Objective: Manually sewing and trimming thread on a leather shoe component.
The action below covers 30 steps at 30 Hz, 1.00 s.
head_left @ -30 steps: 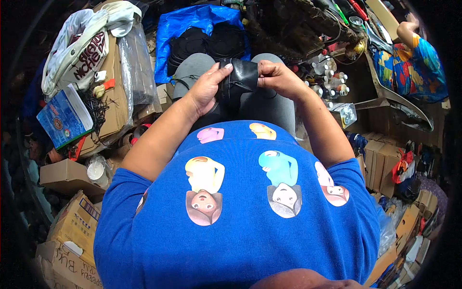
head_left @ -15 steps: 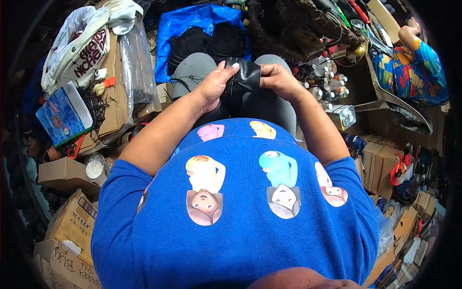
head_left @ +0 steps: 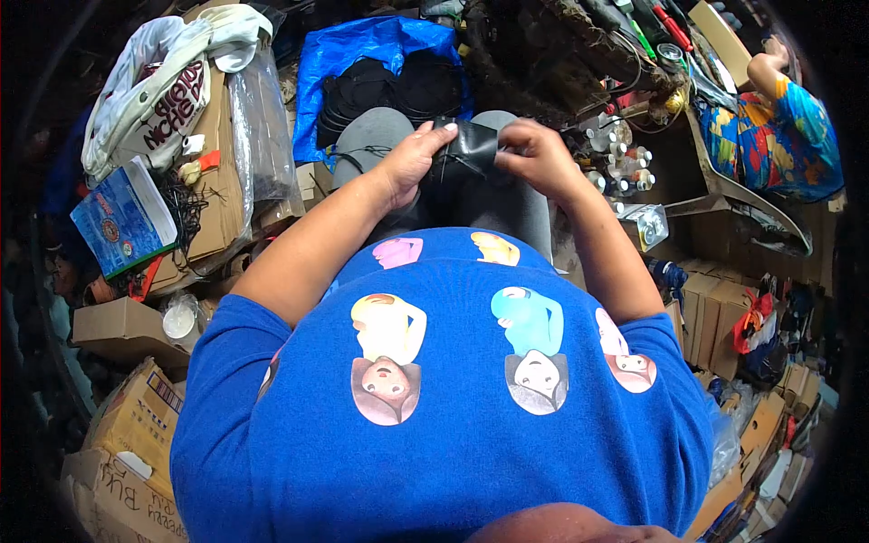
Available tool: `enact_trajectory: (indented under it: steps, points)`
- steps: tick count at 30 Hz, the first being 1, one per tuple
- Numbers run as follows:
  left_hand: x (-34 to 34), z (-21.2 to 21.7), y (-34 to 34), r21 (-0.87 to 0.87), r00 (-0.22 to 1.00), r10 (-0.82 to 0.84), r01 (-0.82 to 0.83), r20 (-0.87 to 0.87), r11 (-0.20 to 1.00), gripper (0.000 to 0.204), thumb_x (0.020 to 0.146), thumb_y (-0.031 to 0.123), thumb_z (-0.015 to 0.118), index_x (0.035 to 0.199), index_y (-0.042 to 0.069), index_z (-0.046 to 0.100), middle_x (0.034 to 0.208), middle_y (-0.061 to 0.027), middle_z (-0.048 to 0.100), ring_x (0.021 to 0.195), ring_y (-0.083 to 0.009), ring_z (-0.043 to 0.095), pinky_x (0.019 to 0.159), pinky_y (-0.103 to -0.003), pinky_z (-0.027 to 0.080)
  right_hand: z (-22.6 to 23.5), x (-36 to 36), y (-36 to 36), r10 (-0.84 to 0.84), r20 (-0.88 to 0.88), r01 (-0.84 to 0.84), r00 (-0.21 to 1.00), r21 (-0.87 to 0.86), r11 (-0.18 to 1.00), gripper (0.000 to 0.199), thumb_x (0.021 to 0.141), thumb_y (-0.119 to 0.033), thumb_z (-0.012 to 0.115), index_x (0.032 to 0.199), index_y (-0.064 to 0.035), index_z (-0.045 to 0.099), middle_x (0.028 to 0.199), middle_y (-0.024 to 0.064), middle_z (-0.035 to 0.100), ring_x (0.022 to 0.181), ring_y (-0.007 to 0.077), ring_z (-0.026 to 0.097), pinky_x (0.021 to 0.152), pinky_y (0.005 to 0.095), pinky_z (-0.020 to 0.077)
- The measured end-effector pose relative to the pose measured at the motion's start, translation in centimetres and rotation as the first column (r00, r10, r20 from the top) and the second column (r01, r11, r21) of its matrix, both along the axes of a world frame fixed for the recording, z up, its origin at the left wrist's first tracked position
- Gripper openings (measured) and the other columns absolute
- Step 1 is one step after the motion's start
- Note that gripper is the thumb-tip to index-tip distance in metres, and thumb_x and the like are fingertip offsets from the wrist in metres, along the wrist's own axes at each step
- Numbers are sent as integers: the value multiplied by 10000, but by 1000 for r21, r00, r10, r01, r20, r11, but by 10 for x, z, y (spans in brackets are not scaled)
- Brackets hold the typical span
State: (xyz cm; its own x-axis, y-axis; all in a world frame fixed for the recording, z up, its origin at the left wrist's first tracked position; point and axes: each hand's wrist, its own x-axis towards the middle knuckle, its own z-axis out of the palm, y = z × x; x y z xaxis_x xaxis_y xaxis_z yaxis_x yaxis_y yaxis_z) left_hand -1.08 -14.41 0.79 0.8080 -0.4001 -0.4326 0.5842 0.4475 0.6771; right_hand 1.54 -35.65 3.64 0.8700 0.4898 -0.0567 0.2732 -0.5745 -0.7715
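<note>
My left hand (head_left: pixel 412 163) grips a shiny black leather-like piece (head_left: pixel 476 143) between thumb and fingers, above my lap and between my grey-clad knees. The thumb lies across its left end. At the piece's right edge is my right hand (head_left: pixel 541 161), its fingers curled and pinched together; what they hold, if anything, is hidden. Thin dark strands hang at the piece's lower edge. A thin black cord (head_left: pixel 353 157) lies over my left knee. Just beyond my knees, black rounded pieces (head_left: pixel 362 89) are piled on a blue plastic sheet (head_left: pixel 315 56).
To the left, a white printed cloth bag (head_left: pixel 136 86) and a blue book (head_left: pixel 113 226) rest on cardboard. Small bottles (head_left: pixel 625 167) cluster on the right, beside a clear container (head_left: pixel 644 224). Another person in a colourful garment (head_left: pixel 787 136) is at far right. Cardboard boxes (head_left: pixel 127 326) stand around me.
My right hand has shifted slightly right and turned, its fingers now curled at the piece's edge. The left hand keeps its grip, and the black piece has moved a little right.
</note>
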Motion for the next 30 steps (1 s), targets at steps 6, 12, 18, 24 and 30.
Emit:
enact_trajectory:
  steps: [6, 12, 18, 24, 30]
  points:
    - [8, -9, -10, -25, 999, 53, -53, 1, 998, 195, 905, 240, 513, 1020, 83, 525, 897, -43, 615, 776, -131, 616, 704, -262, 511, 21, -17, 27, 213, 653, -146, 727, -156, 977, 241, 669, -192, 693, 885, -134, 603, 893, 67, 566, 895, 262, 540, 806, 380, 405]
    - [10, -6, -18, 130, 996, 90, -92, 18, 987, 223, 886, 274, 537, 1016, 93, 533, 896, -38, 609, 796, -146, 610, 714, -270, 500, 12, -16, 35, 124, 682, -109, 721, -66, 992, 150, 693, -110, 663, 819, -90, 584, 852, 59, 573, 841, 257, 549, 762, 386, 425]
    - [13, -4, -11, 73, 997, 8, -3, -71, 997, 275, 885, 293, 537, 1049, 73, 509, 922, -56, 596, 809, -156, 609, 743, -284, 497, 79, -3, 41, -288, 559, -155, 777, 615, 773, 187, 815, 78, 500, 971, -26, 510, 893, 107, 554, 766, 201, 556, 747, 317, 474]
    - [8, 1, 12, 216, 982, -182, 166, 57, 962, 367, 891, 367, 517, 1098, 66, 493, 912, -38, 594, 795, -123, 579, 716, -276, 477, 193, -5, -23, 276, 106, -215, 955, 891, 400, 223, 949, -277, 418, 1069, -105, 493, 854, 77, 507, 689, 176, 497, 650, 311, 389]
    - [-23, 29, 65, 586, 718, -531, 210, 451, 782, 335, 847, 293, 604, 1052, 33, 548, 852, -37, 593, 725, -101, 529, 646, -251, 434, 173, -43, -74, -170, -72, 184, 983, 398, 898, 202, 907, -193, 493, 1013, -55, 594, 800, 0, 519, 637, 52, 412, 588, 204, 339]
